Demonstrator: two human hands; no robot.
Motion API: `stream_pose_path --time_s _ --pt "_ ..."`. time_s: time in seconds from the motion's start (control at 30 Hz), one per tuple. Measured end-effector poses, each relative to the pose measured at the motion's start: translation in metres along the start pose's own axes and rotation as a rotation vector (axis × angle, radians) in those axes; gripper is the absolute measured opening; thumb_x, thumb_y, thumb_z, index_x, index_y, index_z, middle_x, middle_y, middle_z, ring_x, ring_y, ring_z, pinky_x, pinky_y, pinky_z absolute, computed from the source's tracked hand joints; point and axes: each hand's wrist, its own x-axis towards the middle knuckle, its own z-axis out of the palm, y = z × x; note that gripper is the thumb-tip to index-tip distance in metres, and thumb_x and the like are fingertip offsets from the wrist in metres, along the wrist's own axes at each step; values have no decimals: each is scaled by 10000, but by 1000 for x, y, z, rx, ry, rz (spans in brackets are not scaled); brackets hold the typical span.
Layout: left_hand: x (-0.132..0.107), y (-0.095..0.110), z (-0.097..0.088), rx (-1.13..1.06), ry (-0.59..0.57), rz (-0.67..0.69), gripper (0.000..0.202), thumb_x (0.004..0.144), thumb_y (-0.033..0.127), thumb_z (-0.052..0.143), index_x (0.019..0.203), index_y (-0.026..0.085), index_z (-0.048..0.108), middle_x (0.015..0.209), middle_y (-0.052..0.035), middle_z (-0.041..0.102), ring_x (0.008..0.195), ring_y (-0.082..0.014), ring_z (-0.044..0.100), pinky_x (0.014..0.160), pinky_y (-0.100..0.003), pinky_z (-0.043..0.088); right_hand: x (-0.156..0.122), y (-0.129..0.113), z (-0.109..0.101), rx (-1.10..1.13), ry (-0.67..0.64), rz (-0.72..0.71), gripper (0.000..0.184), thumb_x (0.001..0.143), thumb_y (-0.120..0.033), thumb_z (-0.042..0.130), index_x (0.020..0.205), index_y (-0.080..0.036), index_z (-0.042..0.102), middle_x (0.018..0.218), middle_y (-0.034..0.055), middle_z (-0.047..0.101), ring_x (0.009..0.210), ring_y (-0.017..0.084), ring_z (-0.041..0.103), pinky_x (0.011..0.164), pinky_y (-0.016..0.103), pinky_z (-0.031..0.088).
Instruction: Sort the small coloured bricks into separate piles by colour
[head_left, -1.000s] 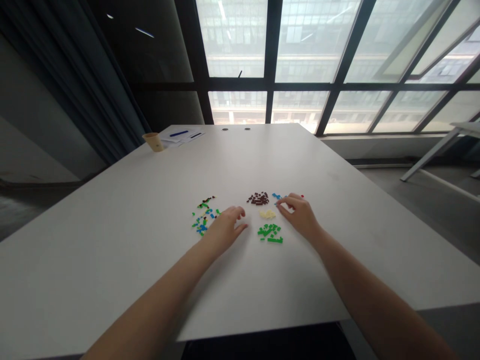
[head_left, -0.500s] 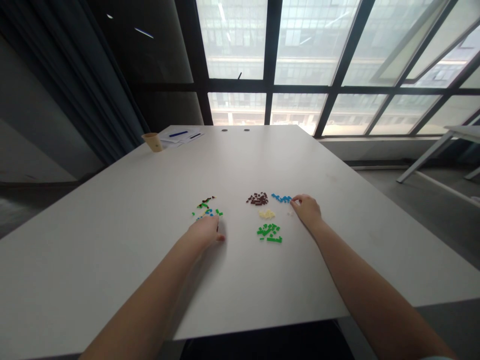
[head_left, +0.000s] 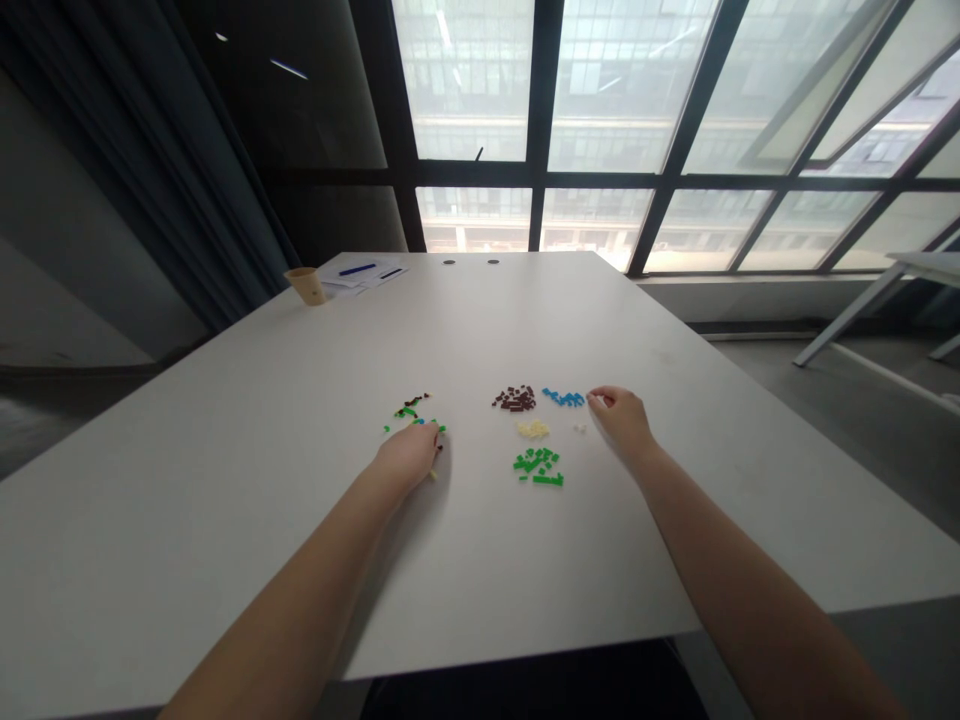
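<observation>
My left hand (head_left: 409,455) reaches down at the near side of a mixed heap of small building bricks (head_left: 409,411) in green, dark brown, yellow and blue. Its fingers are pressed together on the table, and whatever is between them is hidden. My right hand (head_left: 622,418) is just right of a pile of blue bricks (head_left: 564,398), thumb and forefinger pinched; anything held is too small to make out. Between the hands lie dark brown bricks (head_left: 515,399), pale yellow bricks (head_left: 533,430) and green bricks (head_left: 538,464). A few whitish bricks (head_left: 580,429) lie left of my right hand.
All this is on a large white table (head_left: 480,330). At its far left stand a paper cup (head_left: 306,287) and papers (head_left: 349,282) with a blue pen (head_left: 357,269) on them. Another table (head_left: 926,262) is off to the right, near the windows.
My left hand has closed its fingers, and a dark and a yellow brick now show beside it. My right hand has drawn slightly right, away from the blue pile.
</observation>
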Motion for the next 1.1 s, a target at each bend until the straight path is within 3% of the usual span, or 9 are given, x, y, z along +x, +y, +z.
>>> stream_pose_path --time_s 0.3,0.5,0.73,0.9,1.1 --pt "3 -6 3 -6 43 -6 215 744 127 374 861 151 553 859 -111 641 754 -193 588 609 -257 388 1 -1 -1 -1 -24 -7 329 690 -364 472 764 -141 702 561 43 576 533 146 484 550 255 349" --pt "5 -6 1 -154 137 58 170 702 137 443 761 158 601 790 -90 652 743 -202 584 654 -275 402 0 -2 -1 0 -36 -15 315 699 -368 476 754 -149 696 514 15 518 506 132 448 536 251 330" --pt "6 11 1 -574 195 257 204 691 172 478 760 180 670 773 -40 670 699 -170 586 677 -265 441 -5 -11 -2 19 -48 -58 296 709 -362 485 746 -151 690 512 6 497 495 120 424 526 245 318" --pt "6 32 12 -1050 154 331 209 690 240 556 862 156 640 789 -43 661 704 -145 594 702 -275 469 -12 -23 -1 76 -64 -182 256 722 -324 494 734 -151 683 531 2 488 518 117 424 541 238 324" --pt "-3 56 19 -1441 60 408 160 634 245 669 725 139 591 705 -14 640 691 -118 590 715 -267 469 -25 -43 6 151 -156 -331 188 738 -246 498 724 -170 669 532 -18 429 538 112 426 548 227 327"
